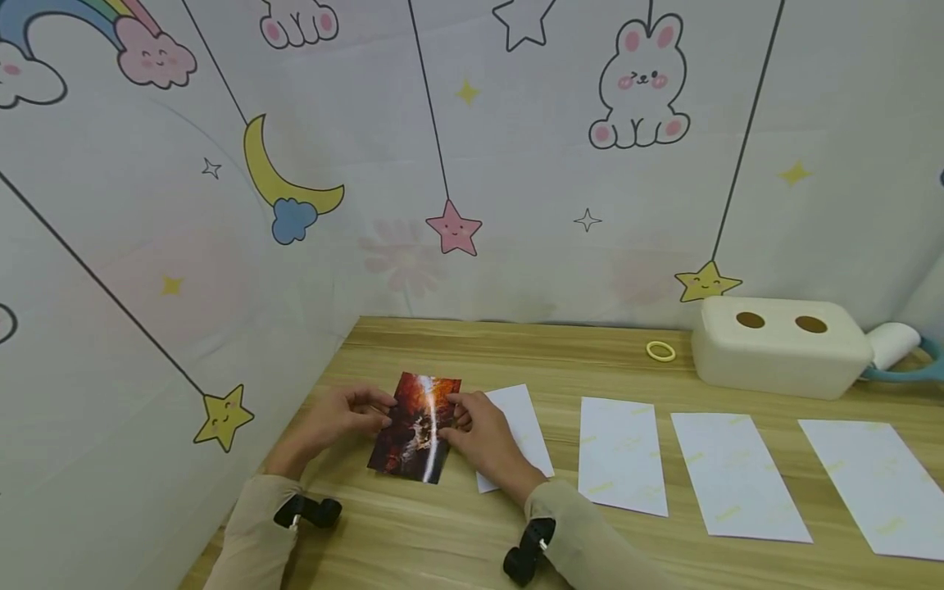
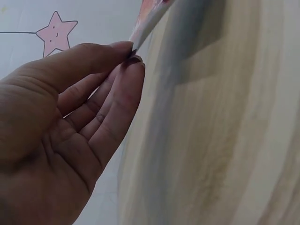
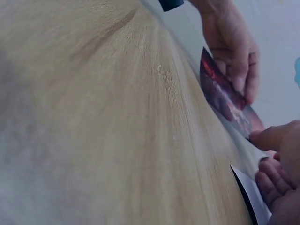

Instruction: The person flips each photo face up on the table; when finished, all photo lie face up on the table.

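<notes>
Holding a glossy red-and-black print [image 1: 413,430] above a wood-grain table [image 1: 398,541], pinched at opposite edges by left hand [image 1: 345,419] and right hand [image 1: 484,433]. Taking in, from the head view alone, three white cards [image 1: 741,475] in a row and a cream box [image 1: 774,352]. Baring, from the left wrist, the print's pale underside; from the right wrist, the dark edge of another white card [image 3: 254,194].

The head view, above and back from the photo [image 1: 413,426], faces forward and down; both wrist views face it close up; all share it, the left only partly.
</notes>
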`<state>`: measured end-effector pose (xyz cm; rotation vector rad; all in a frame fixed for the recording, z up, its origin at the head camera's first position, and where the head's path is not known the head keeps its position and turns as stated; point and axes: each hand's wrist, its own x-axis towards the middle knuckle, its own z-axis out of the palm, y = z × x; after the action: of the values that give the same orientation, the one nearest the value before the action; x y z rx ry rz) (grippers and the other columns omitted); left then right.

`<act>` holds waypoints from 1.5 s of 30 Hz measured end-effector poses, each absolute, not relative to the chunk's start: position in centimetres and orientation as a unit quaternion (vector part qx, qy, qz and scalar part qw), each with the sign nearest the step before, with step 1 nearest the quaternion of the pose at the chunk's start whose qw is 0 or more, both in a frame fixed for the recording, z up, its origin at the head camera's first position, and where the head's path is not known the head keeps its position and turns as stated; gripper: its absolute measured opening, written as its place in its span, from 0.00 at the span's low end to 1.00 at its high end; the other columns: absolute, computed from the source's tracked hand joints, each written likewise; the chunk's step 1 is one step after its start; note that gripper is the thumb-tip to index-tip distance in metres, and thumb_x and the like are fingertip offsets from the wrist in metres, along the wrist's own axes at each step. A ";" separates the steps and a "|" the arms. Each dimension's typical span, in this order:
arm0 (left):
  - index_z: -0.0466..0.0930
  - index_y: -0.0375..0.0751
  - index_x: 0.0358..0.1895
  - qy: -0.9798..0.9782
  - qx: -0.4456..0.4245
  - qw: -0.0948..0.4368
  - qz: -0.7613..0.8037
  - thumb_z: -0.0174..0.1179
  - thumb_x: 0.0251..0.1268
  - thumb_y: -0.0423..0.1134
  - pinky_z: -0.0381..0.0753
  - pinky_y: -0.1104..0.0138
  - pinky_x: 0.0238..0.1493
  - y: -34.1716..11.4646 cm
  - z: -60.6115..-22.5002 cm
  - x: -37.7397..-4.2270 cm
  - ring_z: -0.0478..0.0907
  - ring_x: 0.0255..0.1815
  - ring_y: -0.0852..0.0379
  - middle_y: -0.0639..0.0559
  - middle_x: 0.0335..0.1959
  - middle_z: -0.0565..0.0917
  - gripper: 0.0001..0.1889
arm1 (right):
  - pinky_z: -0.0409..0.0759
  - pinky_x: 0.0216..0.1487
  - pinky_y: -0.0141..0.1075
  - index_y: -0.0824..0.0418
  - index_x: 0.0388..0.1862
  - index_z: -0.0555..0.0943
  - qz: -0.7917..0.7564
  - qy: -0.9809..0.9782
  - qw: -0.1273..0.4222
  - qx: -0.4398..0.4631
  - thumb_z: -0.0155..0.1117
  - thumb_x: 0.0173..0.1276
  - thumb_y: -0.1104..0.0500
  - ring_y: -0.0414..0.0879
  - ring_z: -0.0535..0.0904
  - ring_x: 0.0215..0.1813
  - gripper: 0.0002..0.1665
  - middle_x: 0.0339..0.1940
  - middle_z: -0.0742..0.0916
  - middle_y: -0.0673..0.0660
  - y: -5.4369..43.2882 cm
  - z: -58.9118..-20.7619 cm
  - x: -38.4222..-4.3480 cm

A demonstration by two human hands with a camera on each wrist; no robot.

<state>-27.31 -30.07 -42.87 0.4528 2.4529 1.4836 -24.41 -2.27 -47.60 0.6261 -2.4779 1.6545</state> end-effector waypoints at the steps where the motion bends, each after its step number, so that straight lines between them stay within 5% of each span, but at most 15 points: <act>1: 0.84 0.23 0.55 0.840 0.158 0.120 0.506 0.71 0.67 0.27 0.89 0.60 0.41 -30.1 -43.0 -27.3 0.87 0.39 0.52 0.37 0.44 0.89 0.16 | 0.83 0.49 0.39 0.69 0.68 0.80 0.538 -0.816 0.050 0.207 0.76 0.70 0.66 0.45 0.80 0.45 0.29 0.43 0.80 0.52 -2.3 -47.6 -24.4; 36: 0.85 0.23 0.50 0.863 0.185 0.116 0.456 0.73 0.63 0.25 0.84 0.65 0.34 -29.9 -43.0 -27.1 0.84 0.35 0.51 0.37 0.40 0.88 0.14 | 0.74 0.43 0.40 0.71 0.61 0.84 0.444 -0.872 0.040 0.203 0.79 0.66 0.61 0.48 0.71 0.43 0.27 0.41 0.76 0.54 -3.1 -46.9 -24.5; 45: 0.85 0.24 0.50 0.874 0.193 0.102 0.434 0.73 0.63 0.26 0.83 0.67 0.35 -29.9 -43.1 -27.1 0.84 0.37 0.48 0.37 0.41 0.88 0.14 | 0.82 0.47 0.43 0.70 0.61 0.84 0.452 -0.870 0.025 0.196 0.78 0.69 0.59 0.52 0.79 0.47 0.25 0.44 0.79 0.56 -2.7 -46.5 -24.4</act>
<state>-27.12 -29.89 -43.09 0.5687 2.5824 1.2807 -24.40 -2.69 -46.49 0.6061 -2.6892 1.3975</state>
